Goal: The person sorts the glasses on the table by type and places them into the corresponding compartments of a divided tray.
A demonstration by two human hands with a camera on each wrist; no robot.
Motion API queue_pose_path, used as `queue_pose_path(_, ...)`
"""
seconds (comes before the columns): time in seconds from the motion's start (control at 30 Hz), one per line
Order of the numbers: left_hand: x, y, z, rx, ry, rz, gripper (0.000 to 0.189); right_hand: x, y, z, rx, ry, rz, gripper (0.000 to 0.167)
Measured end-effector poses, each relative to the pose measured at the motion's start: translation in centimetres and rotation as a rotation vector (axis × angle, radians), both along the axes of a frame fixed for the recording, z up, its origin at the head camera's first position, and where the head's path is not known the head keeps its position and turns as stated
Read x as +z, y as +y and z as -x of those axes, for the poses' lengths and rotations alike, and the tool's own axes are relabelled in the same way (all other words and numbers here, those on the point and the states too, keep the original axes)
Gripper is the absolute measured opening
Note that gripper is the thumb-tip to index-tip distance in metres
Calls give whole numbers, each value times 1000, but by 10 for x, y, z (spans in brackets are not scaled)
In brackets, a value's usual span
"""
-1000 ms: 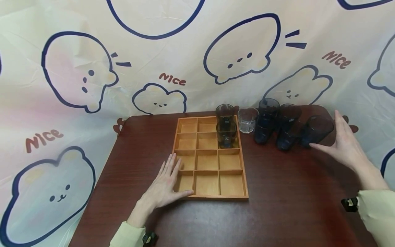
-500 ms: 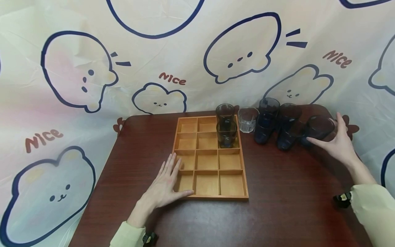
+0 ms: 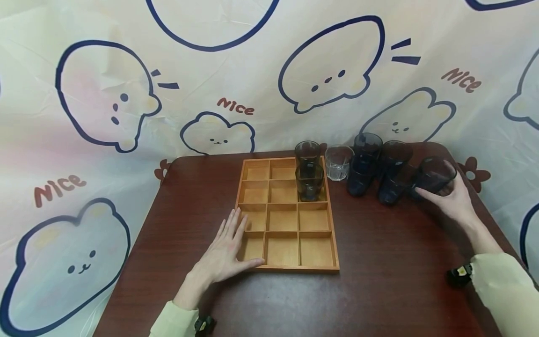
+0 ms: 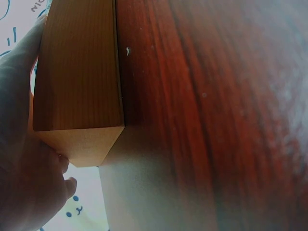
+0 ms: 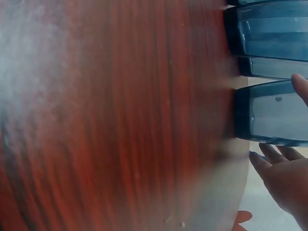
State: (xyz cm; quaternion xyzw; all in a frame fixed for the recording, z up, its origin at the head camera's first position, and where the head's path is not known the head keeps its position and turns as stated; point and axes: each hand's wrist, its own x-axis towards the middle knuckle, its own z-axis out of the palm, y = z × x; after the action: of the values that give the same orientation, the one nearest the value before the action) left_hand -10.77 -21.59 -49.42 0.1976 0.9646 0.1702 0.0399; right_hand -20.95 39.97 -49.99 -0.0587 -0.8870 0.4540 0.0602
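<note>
A wooden compartment tray point(image 3: 296, 268) lies on the table, and two dark glasses stand in its right column, the rear one point(image 3: 307, 152) behind the nearer one point(image 3: 309, 185). With fairly straight fingers, my left hand point(image 3: 221, 256) rests along the tray's left side, its thumb at the front edge. In the left wrist view the tray's corner point(image 4: 79, 72) sits between thumb and fingers. My right hand point(image 3: 456, 206) holds the rightmost dark glass point(image 3: 435, 174), thumb on one side and fingers round the other. The right wrist view shows this glass point(image 5: 274, 113) upright, its base at table level.
Right of the tray stands a clear glass point(image 3: 338, 162). Between it and my right hand are several more dark glasses point(image 3: 391, 173), close together. A cartoon-printed cloth point(image 3: 269, 84) hangs behind the brown table point(image 3: 189, 187).
My right hand has moved left and closed in on the rightmost dark glass, its fingers now against it. The left hand and tray have stayed put.
</note>
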Motion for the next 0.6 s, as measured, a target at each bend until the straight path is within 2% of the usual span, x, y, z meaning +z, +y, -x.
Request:
queue_pose_path(0.13, 1, 0, 0, -4, 9, -5, 128, -3, -2, -1, -26, 4, 32, 102)
queue_pose_path(0.3, 2, 0, -1, -3, -4, 1, 129, -5, -5, -6, -72, 59, 80, 97)
queue_pose_path(0.4, 3, 0, -1, 2, -18, 4, 129, -2, -5, -10, -87, 99, 98, 94)
queue_pose_path(0.6, 4, 1, -2, 7, -23, -3, 130, 5, 0, -23, -102, 107, 138, 89)
